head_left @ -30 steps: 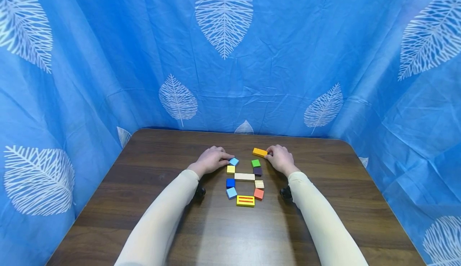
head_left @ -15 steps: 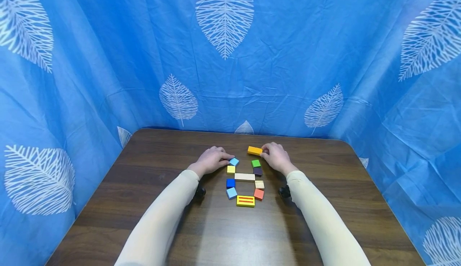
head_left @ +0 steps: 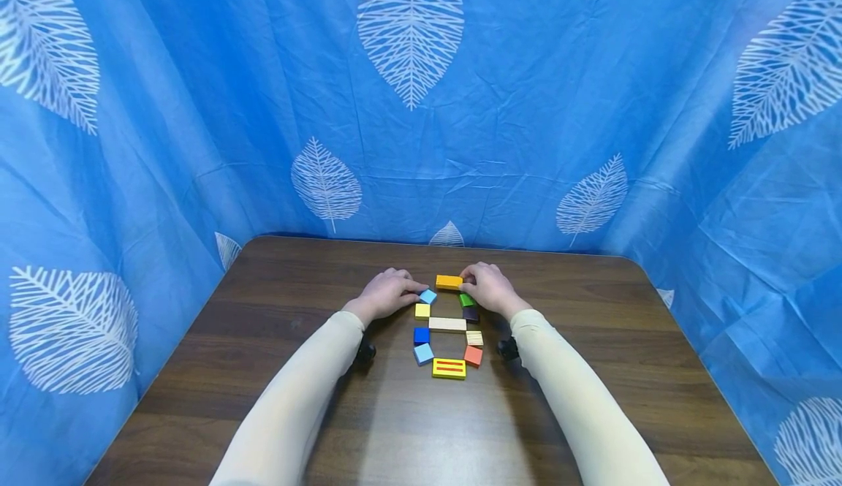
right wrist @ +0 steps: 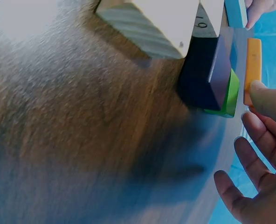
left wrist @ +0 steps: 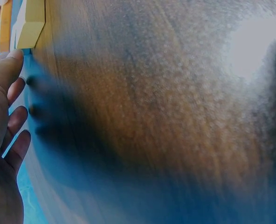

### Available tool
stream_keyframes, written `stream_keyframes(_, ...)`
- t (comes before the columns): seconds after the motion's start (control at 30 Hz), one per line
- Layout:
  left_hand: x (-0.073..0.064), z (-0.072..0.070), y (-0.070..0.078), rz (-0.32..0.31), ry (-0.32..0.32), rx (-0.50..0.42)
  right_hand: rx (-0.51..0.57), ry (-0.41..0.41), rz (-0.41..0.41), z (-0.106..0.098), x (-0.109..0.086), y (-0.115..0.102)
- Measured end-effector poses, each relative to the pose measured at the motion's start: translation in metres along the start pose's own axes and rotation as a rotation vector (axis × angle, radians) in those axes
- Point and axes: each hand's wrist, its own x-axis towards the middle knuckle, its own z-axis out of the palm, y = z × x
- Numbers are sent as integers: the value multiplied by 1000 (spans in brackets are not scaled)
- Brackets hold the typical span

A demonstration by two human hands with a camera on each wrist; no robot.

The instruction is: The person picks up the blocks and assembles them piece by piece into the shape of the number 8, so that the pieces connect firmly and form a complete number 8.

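Note:
At the far end of a block outline, my right hand (head_left: pixel 490 286) pinches one end of an orange block (head_left: pixel 449 282) between thumb and fingers. In the right wrist view the thumb lies on that orange block (right wrist: pixel 253 70), with the other fingers spread below. A green block (head_left: pixel 466 300) and a dark purple block (head_left: pixel 471 314) are just under this hand, partly covered. My left hand (head_left: pixel 387 294) holds a light blue block (head_left: pixel 428 297) at its left corner between thumb and finger. Beside that sits a yellow block (head_left: pixel 422 311).
Nearer to me are a long pale block (head_left: pixel 447 324), a dark blue block (head_left: pixel 421 336), a second light blue block (head_left: pixel 424 354), a wood-grain block (head_left: pixel 474 338), a red block (head_left: pixel 473 356) and a yellow block with red stripes (head_left: pixel 449 368). A blue curtain (head_left: pixel 421 179) hangs behind the brown table (head_left: pixel 263 354).
My right hand has moved left with the orange block, which now lies level between the light blue and green blocks, beyond them. The left hand has stayed in place.

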Motion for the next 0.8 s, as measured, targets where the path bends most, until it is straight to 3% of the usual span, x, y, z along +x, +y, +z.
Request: stream_keyframes(0.8, 1, 2, -1, -15, -10, 6, 30, -103, 37, -1, 3, -8)
